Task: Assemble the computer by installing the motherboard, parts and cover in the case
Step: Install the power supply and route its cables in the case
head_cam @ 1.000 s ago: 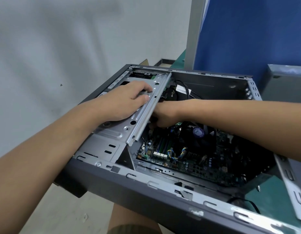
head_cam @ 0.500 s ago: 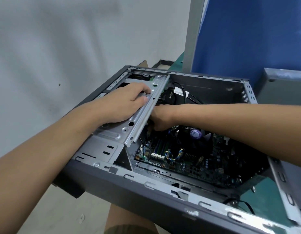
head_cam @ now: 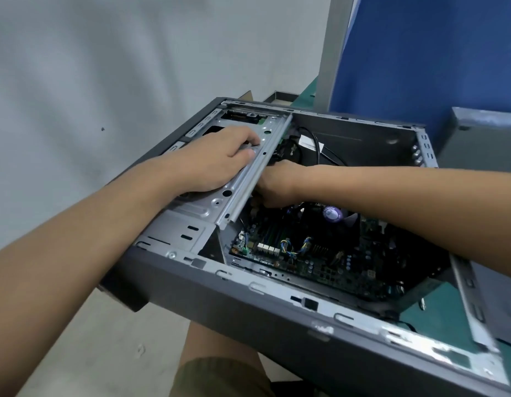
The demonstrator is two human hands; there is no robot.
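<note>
Head view: the case (head_cam: 277, 325) lies on its side with the open face up and no cover on it. Its right end sits over the green surface (head_cam: 437, 308), and its near left corner seems to jut past the surface's edge, above the floor. The motherboard (head_cam: 320, 253) is already down in the case bottom, with the cooler (head_cam: 333, 214) on it toward the far side. A metal cage (head_cam: 211, 202) covers the left part of the opening, its long rail running from near to far above the board's left edge.

The left hand (head_cam: 217, 161) lies on top of the cage, fingers bent and hooked at a cutout, the thumb flat along the plate. It appears to hold the cage steady. The right hand (head_cam: 277, 184) reaches in from the right and goes under the rail. Its fingers are hidden there, so I cannot tell whether it holds anything. Black cables (head_cam: 314, 144) loop just beyond it on the far side.

The board looks fitted, so the step in hand is most likely seating the cage or making a connection beneath it, with the cover left for later. Next, the right hand must work by feel under the rail and come out without snagging the cables, while the left hand keeps the cage from shifting.

A blue partition (head_cam: 435, 53) stands at the far right, a grey box (head_cam: 483, 138) sits beside the case, and a pale wall (head_cam: 134, 67) fills the left.
</note>
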